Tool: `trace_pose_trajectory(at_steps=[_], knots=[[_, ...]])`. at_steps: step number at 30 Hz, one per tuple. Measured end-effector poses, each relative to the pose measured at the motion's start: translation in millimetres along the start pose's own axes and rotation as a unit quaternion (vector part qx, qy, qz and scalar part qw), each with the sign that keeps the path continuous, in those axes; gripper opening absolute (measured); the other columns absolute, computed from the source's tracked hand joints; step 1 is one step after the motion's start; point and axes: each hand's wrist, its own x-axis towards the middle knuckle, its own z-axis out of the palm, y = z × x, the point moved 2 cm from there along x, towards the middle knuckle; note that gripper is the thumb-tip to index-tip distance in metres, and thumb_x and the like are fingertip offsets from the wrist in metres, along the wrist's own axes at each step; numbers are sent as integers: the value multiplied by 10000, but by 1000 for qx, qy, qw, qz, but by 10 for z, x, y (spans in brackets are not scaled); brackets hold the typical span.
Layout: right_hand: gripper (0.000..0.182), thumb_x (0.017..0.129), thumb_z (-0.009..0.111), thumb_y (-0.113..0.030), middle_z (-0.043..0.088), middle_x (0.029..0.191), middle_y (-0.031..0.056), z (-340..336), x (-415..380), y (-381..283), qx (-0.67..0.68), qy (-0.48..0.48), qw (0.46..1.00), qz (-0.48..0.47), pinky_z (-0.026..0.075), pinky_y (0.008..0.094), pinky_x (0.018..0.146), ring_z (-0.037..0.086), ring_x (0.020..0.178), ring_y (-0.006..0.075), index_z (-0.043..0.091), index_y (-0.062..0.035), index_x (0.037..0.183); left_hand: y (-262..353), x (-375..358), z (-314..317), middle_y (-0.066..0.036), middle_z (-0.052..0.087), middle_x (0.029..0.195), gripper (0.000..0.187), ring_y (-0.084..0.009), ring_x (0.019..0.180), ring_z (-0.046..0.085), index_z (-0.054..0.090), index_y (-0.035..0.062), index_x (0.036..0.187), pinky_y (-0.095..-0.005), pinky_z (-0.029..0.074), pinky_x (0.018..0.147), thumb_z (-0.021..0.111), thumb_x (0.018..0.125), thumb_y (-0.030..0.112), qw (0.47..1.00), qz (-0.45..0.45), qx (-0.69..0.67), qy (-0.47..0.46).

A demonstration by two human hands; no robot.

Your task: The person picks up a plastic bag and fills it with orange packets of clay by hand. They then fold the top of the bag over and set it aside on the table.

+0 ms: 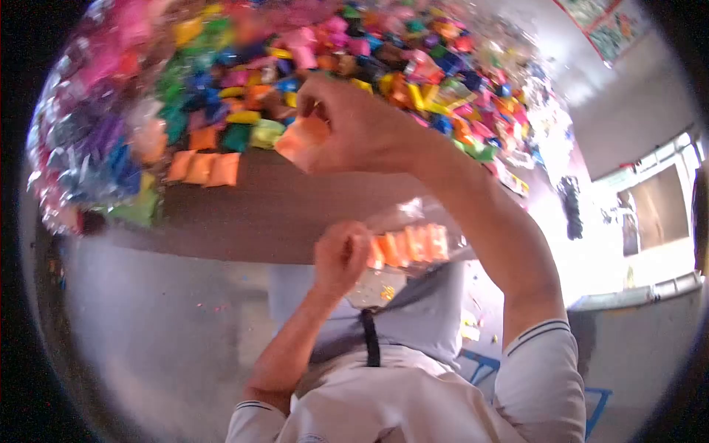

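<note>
My right hand (365,127) is raised over a brown table (258,210) and pinches a small orange packet (301,142) between thumb and fingers. Nearer my body, my left hand (340,257) grips the edge of a clear plastic bag (413,221) that holds a row of several orange packets (410,245). Three more orange packets (203,168) lie side by side on the table to the left of my right hand. Behind them a big heap of small packets in many colours (310,59) covers the far part of the table.
Shiny bags of purple, pink and blue packets (88,140) are piled at the table's left end. My lap under pale cloth (413,325) is below the table edge. A grey floor (162,340) lies to the left, a bright doorway (650,214) to the right.
</note>
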Motion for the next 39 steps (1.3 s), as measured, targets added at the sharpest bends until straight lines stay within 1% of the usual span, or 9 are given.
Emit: trace_pose_trajectory(at_steps=[3,4,6,8,14,17,26,32,39], knots=[[296,783,742,-132,519,733,-14,-549,-772,-28,48,7,992,117,398,230,542,484,650,35,487,-42,904,298,70,-25,-56,588,735,80,-88,583,567,590,-13,909,-232,452,513,553,910,58,998,31,49,15],[355,787,747,-258,559,777,35,-636,-1092,11,77,34,992,91,463,269,585,571,677,110,528,-56,980,299,83,-23,-44,583,742,83,-66,582,557,585,-18,920,-215,444,506,547,916,55,995,46,81,20],[405,774,754,-231,566,833,24,-764,-1629,124,89,0,978,188,462,250,609,560,715,82,497,-57,1033,299,79,-7,-43,585,764,103,-64,586,553,580,-22,938,-215,446,513,549,922,75,999,28,41,11],[391,723,733,-233,499,907,-17,-711,-2055,268,196,26,930,312,385,215,635,478,794,50,503,-52,982,211,49,-3,-42,584,797,138,-59,619,545,588,-32,955,-205,442,534,551,929,98,1000,4,-4,12],[374,746,713,-222,509,826,-13,-483,-2451,600,270,102,867,407,365,213,602,456,715,50,512,-45,1008,207,92,23,-34,569,805,178,-56,685,523,611,-52,969,-202,425,565,556,931,114,997,47,51,22],[347,768,700,-222,533,805,1,-404,-2387,721,252,119,880,384,387,228,578,483,694,58,514,-31,990,286,84,20,-47,576,807,174,-71,682,520,614,-41,976,-221,435,585,564,924,117,999,-13,40,17],[356,829,634,-290,609,837,117,-291,-2324,929,90,-116,873,465,476,306,587,616,722,153,595,-2,1034,202,68,-10,-84,612,833,158,-126,732,568,617,3,961,-265,465,652,544,932,141,996,31,84,20],[360,901,539,-309,663,888,163,-276,-2403,997,-62,-134,936,321,517,376,691,662,772,280,623,-7,1079,251,91,16,-83,616,854,176,-133,751,579,629,4,969,-263,469,672,546,937,155,994,46,92,21],[252,947,470,-200,645,813,112,-401,-2368,952,-36,-150,941,301,517,316,565,656,623,156,614,2,993,283,89,16,-73,615,845,170,-117,748,573,633,-4,968,-255,459,659,549,939,140,993,44,102,28]])
